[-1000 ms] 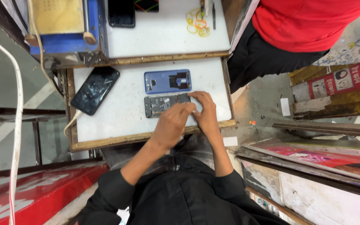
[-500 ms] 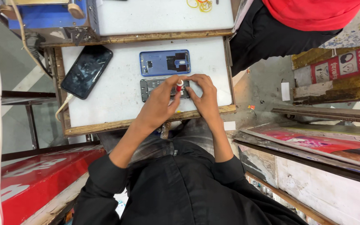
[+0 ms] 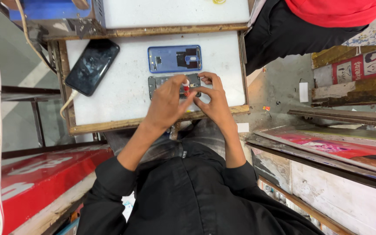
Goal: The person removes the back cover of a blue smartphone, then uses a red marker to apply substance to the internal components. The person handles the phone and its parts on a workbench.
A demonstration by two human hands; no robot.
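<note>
Hands are meeting over the opened phone (image 3: 173, 85), which is lying flat near the front edge of the white board (image 3: 122, 91). The left hand (image 3: 167, 102) is pinching a small red-and-white tool (image 3: 186, 87), probably a tiny bottle or driver, though the view is too small to be sure. The right hand (image 3: 213, 99) is curling its fingertips onto the phone's right end, bracing it. Working well here is likely asking for a firm brace from the right hand and a light, upright touch with the tool, so nothing is slipping across the exposed parts. Just beyond the phone, a blue back cover (image 3: 174, 58) is lying inside-up, apart from it. Further left, a black phone (image 3: 92, 66) is resting at a slant with a white cable (image 3: 67, 103) running off the edge. Past the board, another person in a red top (image 3: 336, 8) is standing by.
</note>
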